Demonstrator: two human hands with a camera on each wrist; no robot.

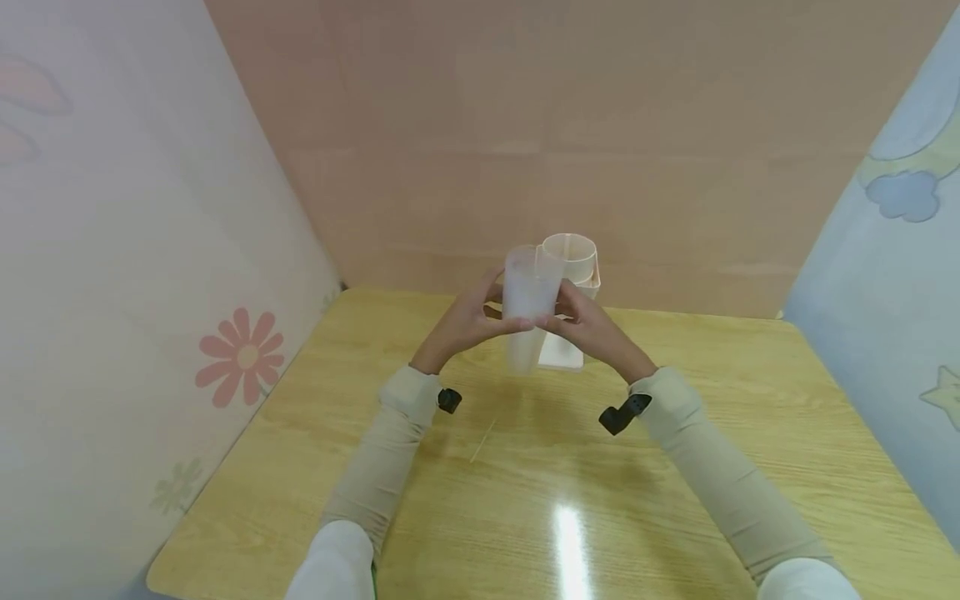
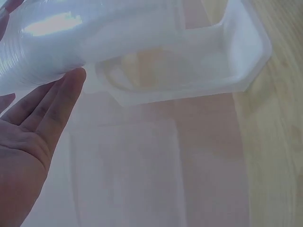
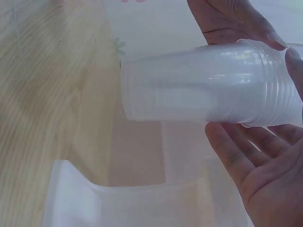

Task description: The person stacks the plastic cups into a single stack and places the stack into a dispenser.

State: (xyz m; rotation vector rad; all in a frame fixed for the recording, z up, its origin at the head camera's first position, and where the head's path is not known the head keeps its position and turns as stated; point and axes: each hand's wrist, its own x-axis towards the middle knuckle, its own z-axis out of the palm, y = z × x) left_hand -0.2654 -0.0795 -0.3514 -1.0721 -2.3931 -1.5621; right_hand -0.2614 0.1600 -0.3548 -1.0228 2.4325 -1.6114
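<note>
Both hands hold a stack of clear plastic cups (image 1: pixel 531 287) up in front of the person, over the table. The left hand (image 1: pixel 468 317) grips its left side and the right hand (image 1: pixel 588 325) its right, thumbs meeting at the near face. In the right wrist view, several nested rims of the cup stack (image 3: pixel 189 85) show between the fingers. Just behind and to the right stands a white holder (image 1: pixel 581 271) with a round ring on top and a flat base. Its open tray-like side (image 2: pixel 189 90) appears beneath the stack in the left wrist view.
The wooden table (image 1: pixel 675 467) meets a pinkish-brown back panel (image 1: pixel 600 108) close behind the holder. Pale side panels with painted flowers (image 1: pixel 243 358) and a blue cloud (image 1: pixel 903 196) flank it. A thin pale strip (image 1: pixel 483 440) lies on the tabletop before the hands.
</note>
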